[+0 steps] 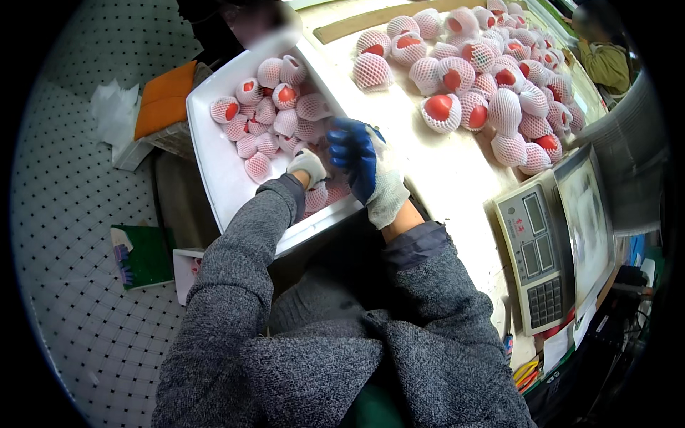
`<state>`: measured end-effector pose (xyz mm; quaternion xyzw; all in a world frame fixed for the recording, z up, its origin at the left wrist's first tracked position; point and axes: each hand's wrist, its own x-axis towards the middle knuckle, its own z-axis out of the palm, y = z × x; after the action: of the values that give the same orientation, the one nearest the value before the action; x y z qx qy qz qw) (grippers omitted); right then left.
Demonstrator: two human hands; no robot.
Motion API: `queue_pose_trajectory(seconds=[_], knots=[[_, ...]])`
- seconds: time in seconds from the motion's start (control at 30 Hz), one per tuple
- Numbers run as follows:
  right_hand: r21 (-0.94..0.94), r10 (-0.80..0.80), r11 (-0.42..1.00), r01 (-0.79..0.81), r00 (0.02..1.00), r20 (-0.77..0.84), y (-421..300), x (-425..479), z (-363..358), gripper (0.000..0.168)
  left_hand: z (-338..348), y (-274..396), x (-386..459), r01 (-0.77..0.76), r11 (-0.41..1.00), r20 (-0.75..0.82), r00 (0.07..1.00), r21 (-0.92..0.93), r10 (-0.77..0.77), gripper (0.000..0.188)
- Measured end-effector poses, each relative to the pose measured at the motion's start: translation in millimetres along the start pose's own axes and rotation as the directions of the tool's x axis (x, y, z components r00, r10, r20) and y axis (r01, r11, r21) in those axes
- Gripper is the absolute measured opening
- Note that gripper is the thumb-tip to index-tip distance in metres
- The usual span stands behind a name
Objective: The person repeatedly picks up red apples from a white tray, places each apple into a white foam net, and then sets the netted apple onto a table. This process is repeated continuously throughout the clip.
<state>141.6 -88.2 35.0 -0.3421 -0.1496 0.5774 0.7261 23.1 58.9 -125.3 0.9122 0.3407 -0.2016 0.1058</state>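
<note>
A white foam box (207, 155) lies before me, holding many red round fruits in pinkish-white foam net sleeves (266, 111). My left hand (309, 167), in a white knit glove, reaches down among the sleeved fruits near the box's right side. Its fingers are mostly hidden, so I cannot see whether it grips one. My right hand (369, 166) wears a white glove with a blue coated palm. It hovers over the box's right wall with its fingers curled; no object shows in it, but the inside of the curl is hidden.
More sleeved fruits (453, 75) cover the far part of the pale table (444, 176) at right. A digital weighing scale (538, 257) stands near its right edge. An orange cushion (163, 99) and a green box (144, 255) are at left. Other people (604, 61) are partly visible beyond.
</note>
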Motion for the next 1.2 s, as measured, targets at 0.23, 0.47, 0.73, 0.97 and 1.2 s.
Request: queue_pose_trajectory(seconds=[0.23, 0.47, 0.73, 0.97, 1.2], knots=[[0.034, 0.103, 0.994, -0.102, 0.994, -0.031, -8.4, -3.3, 1.5, 0.028, 8.4, 3.5, 0.4, 0.217, 0.844, 0.05, 0.974, -0.491, -0.221, 0.032], [-0.075, -0.093, 0.993, 0.087, 0.992, -0.082, -12.1, -4.1, -2.2, 0.032, -95.1, -17.9, -74.4, 0.023, -0.294, 0.046, 0.996, -0.956, -0.07, 0.041], [-0.92, -0.351, 0.379, 0.096, 0.935, -0.047, -8.2, -14.3, 16.3, 0.053, -83.9, 18.0, -106.0, -0.574, 0.459, -0.607, 0.79, -0.678, 0.092, 0.047], [-0.712, -0.457, 0.666, 0.222, 0.876, -0.155, 0.8, 9.0, -21.5, 0.026, -105.4, 71.8, -105.0, -0.56, -0.234, -0.564, 0.824, -0.795, -0.056, 0.064], [-0.745, -0.418, 0.603, 0.287, 0.908, 0.012, -22.1, -10.7, -10.5, 0.025, -104.2, 45.3, -115.8, -0.442, -0.249, -0.469, 0.881, -0.862, 0.059, 0.06]])
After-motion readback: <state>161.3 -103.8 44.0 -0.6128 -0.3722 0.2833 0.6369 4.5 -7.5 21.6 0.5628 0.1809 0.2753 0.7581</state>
